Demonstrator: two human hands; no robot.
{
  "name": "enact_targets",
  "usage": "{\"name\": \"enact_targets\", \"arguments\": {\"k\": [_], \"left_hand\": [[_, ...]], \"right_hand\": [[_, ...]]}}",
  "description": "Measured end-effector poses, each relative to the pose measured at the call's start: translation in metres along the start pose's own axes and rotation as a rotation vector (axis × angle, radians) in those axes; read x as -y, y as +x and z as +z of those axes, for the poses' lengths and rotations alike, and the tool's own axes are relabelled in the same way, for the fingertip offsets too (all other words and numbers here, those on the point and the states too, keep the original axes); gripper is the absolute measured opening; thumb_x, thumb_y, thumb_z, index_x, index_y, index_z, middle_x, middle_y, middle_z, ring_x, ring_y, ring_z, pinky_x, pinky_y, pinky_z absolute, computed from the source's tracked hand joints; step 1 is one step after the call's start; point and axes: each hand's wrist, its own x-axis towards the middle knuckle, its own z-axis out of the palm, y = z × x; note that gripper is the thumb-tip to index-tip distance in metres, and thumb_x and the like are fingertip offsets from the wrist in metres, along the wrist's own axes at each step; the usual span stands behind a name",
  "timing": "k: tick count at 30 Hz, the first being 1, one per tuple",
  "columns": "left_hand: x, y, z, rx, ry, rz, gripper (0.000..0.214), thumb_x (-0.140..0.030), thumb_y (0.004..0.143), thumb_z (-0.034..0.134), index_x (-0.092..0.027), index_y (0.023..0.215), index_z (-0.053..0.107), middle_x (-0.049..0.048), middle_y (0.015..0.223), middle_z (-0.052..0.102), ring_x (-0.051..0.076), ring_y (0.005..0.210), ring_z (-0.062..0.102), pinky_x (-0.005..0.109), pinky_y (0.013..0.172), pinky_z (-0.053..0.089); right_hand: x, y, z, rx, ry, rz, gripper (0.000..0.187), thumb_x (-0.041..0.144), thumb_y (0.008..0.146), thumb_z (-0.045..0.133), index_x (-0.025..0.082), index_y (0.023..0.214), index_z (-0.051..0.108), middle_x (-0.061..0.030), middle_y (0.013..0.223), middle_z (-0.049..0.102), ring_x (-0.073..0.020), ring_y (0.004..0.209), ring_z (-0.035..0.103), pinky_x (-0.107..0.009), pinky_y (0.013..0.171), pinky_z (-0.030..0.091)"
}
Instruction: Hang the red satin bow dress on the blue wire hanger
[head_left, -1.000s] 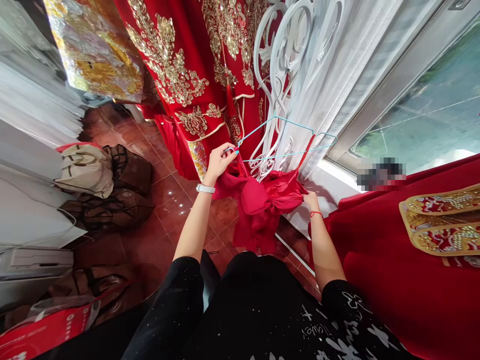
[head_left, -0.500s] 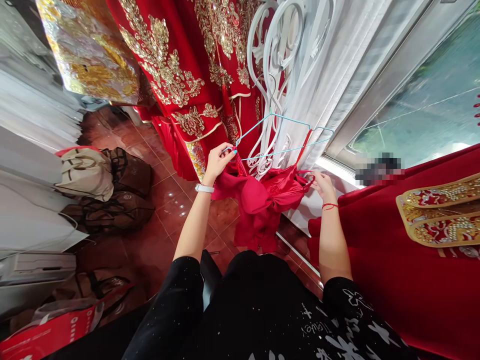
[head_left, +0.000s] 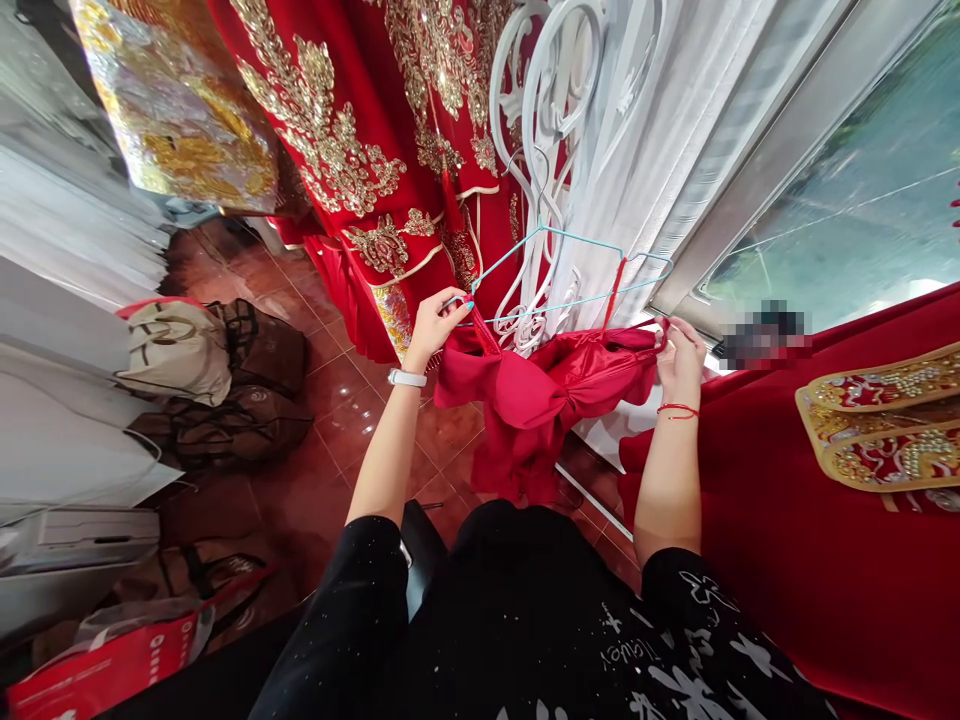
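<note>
A light-blue wire hanger (head_left: pixel 570 234) hangs in front of me, its hook near the white scrollwork. From it a red dress (head_left: pixel 525 390) hangs by thin straps, its gathered bodice spread between my hands. My left hand (head_left: pixel 437 325), with a white band at the wrist, is closed in a pinch on the hanger's left end, where one strap meets it. Over on the right, my right hand (head_left: pixel 679 360) is closed on the dress's right edge and pulls it outward. Another red strap (head_left: pixel 615 290) runs up to the hanger's right part.
Red gowns with gold beading (head_left: pixel 375 170) hang behind the hanger, beside a white scrolled metal stand (head_left: pixel 536 90). Bags (head_left: pixel 176 350) lie on the tiled floor to the left. A red garment with gold trim (head_left: pixel 750 460) and a window (head_left: pixel 840 190) are on the right.
My right hand has moved right and slightly up, drawing the dress's right side outward so the bodice is stretched wider. My left hand stays at the hanger's left end.
</note>
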Motion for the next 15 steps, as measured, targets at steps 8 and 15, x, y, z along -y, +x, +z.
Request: {"name": "enact_targets", "arguments": {"k": [8,15], "left_hand": [[0.001,0.004,0.001,0.008,0.004,-0.002,0.040,-0.059,0.082,0.071,-0.021,0.076,0.061,-0.0042,0.064,0.037,0.012,0.062,0.030,0.028,0.060,0.026],[0.004,0.007,0.002,0.030,-0.006,-0.008,0.047,-0.066,0.081,0.072,-0.021,0.078,0.061,-0.0050,0.064,0.034,0.011,0.059,0.024,0.028,0.057,0.021]], "right_hand": [[0.023,0.018,0.028,0.145,-0.147,-0.313,0.046,0.039,0.068,0.086,0.024,0.107,0.066,-0.0094,0.109,0.078,-0.0269,0.110,0.077,-0.041,0.084,0.065],[0.027,0.034,0.065,0.138,-0.261,-0.450,0.047,0.046,0.087,0.075,0.024,0.126,0.062,-0.0108,0.116,0.076,-0.0255,0.111,0.077,-0.042,0.087,0.066]]}}
